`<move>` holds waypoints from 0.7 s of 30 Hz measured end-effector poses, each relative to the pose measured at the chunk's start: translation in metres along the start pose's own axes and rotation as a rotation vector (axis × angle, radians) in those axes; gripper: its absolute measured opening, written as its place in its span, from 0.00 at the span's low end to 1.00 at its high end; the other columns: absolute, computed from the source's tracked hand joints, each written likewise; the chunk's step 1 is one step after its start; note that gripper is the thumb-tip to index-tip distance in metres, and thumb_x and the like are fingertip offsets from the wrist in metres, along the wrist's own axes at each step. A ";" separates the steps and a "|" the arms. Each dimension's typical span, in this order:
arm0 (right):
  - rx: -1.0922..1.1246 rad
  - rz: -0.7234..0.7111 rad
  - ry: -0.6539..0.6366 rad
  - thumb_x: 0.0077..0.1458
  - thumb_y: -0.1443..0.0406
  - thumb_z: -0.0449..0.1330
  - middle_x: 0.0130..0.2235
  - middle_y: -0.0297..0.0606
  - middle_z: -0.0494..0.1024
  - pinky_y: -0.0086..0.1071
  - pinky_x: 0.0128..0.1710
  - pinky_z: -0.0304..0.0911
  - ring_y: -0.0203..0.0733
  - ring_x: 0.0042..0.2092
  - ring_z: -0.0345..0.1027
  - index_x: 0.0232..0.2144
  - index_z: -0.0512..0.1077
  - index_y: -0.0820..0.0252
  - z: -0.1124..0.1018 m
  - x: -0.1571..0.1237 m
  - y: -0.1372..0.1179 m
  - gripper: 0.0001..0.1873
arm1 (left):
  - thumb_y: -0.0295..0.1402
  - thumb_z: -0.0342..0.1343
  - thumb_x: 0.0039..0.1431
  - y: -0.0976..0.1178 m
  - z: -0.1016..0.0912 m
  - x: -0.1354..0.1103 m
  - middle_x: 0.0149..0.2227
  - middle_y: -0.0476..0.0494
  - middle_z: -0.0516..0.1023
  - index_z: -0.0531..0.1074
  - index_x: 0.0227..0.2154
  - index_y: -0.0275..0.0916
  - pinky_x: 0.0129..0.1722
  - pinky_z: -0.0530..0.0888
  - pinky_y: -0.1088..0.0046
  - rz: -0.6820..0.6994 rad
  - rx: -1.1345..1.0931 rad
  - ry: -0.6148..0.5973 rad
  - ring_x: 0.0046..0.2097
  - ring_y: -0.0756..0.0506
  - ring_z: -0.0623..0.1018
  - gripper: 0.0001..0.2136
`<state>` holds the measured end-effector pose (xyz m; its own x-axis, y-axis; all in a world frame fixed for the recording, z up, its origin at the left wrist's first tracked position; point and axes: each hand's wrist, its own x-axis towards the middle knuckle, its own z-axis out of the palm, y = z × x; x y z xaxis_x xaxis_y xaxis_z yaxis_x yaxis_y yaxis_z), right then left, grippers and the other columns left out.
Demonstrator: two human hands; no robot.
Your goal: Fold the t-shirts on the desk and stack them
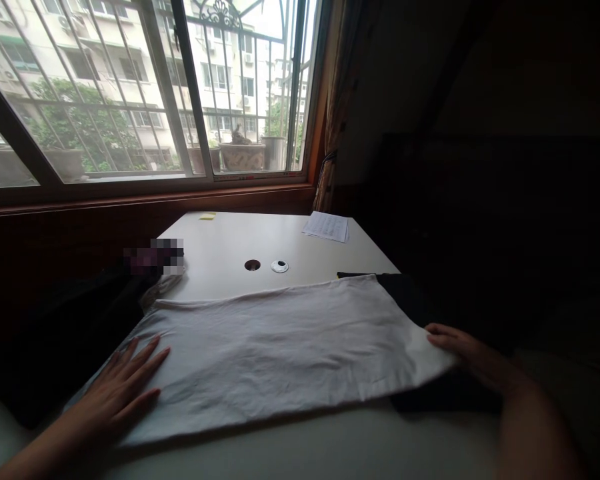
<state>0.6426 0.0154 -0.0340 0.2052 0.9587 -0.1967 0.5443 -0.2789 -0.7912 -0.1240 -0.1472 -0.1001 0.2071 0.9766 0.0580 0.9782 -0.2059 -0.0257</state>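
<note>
A long light-grey or white garment (280,347), folded into a flat strip with shallow wrinkles, lies across the table; its exact kind cannot be made out. My left hand (130,380) rests flat on its left end, fingers spread. At the opposite end, my right hand (455,343) pinches the garment's edge between thumb and fingers, and that corner is pulled out to the right, slightly raised. Beneath the right end shows a dark cloth (405,293), partly covered by the garment.
Dark clothing (80,320) is heaped at the table's left side, partly blurred out. On the white table (230,240) lie papers (327,227), a yellow note (207,216) and a small round cover (280,267) beside a cable hole (253,265). A barred window (180,93) stands behind.
</note>
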 end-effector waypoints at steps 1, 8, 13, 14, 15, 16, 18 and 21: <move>0.036 0.017 -0.057 0.48 0.46 0.65 0.47 0.45 0.83 0.37 0.38 0.74 0.56 0.46 0.78 0.45 0.79 0.53 0.004 0.000 -0.004 0.27 | 0.52 0.47 0.68 -0.004 0.003 0.000 0.74 0.49 0.48 0.52 0.70 0.56 0.67 0.59 0.42 0.013 -0.008 0.013 0.73 0.29 0.52 0.30; 0.038 -0.051 -0.036 0.47 0.48 0.69 0.35 0.39 0.82 0.36 0.36 0.70 0.51 0.38 0.77 0.61 0.65 0.53 0.024 0.009 -0.019 0.42 | 0.52 0.46 0.70 -0.003 0.011 0.017 0.72 0.45 0.56 0.60 0.68 0.54 0.64 0.65 0.41 -0.024 0.000 0.098 0.71 0.26 0.56 0.27; -0.029 -0.179 -0.021 0.46 0.49 0.68 0.30 0.34 0.78 0.35 0.35 0.68 0.47 0.34 0.74 0.56 0.70 0.56 0.020 0.023 0.002 0.37 | 0.53 0.46 0.70 0.027 -0.003 0.046 0.72 0.46 0.57 0.59 0.69 0.54 0.66 0.61 0.43 0.008 0.028 0.111 0.72 0.29 0.54 0.27; -0.038 -0.183 -0.006 0.46 0.49 0.67 0.30 0.34 0.78 0.35 0.35 0.67 0.46 0.34 0.74 0.55 0.71 0.55 0.018 0.025 0.006 0.36 | 0.53 0.45 0.70 0.033 -0.005 0.051 0.72 0.47 0.56 0.57 0.69 0.54 0.66 0.60 0.44 0.011 0.032 0.108 0.72 0.29 0.54 0.27; -0.045 -0.184 0.000 0.47 0.49 0.67 0.31 0.34 0.78 0.35 0.35 0.67 0.46 0.34 0.74 0.55 0.71 0.55 0.016 0.027 0.009 0.35 | 0.52 0.44 0.71 0.038 -0.007 0.056 0.73 0.47 0.55 0.55 0.70 0.54 0.67 0.60 0.45 0.010 0.036 0.103 0.73 0.30 0.54 0.28; -0.046 -0.185 -0.004 0.47 0.50 0.67 0.31 0.34 0.78 0.35 0.36 0.67 0.46 0.35 0.74 0.55 0.71 0.55 0.014 0.028 0.012 0.35 | 0.52 0.44 0.71 0.043 -0.008 0.061 0.73 0.47 0.54 0.53 0.70 0.54 0.67 0.59 0.45 0.006 0.039 0.098 0.73 0.30 0.54 0.28; -0.031 -0.188 -0.031 0.47 0.50 0.67 0.31 0.34 0.78 0.35 0.36 0.68 0.47 0.35 0.74 0.56 0.70 0.55 0.010 0.027 0.016 0.35 | 0.51 0.42 0.72 0.050 -0.011 0.069 0.73 0.46 0.53 0.52 0.71 0.53 0.67 0.59 0.45 -0.001 0.041 0.093 0.73 0.30 0.54 0.28; 0.011 -0.161 -0.038 0.45 0.51 0.68 0.31 0.35 0.79 0.37 0.37 0.69 0.51 0.38 0.76 0.54 0.71 0.53 0.003 0.023 0.018 0.35 | 0.52 0.41 0.72 0.057 -0.016 0.079 0.73 0.45 0.53 0.53 0.71 0.52 0.67 0.58 0.44 -0.004 0.032 0.070 0.72 0.30 0.54 0.28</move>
<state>0.6544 0.0328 -0.0549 0.0850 0.9925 -0.0882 0.5584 -0.1208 -0.8207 -0.0514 -0.0827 -0.0807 0.2047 0.9704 0.1279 0.9784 -0.1989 -0.0567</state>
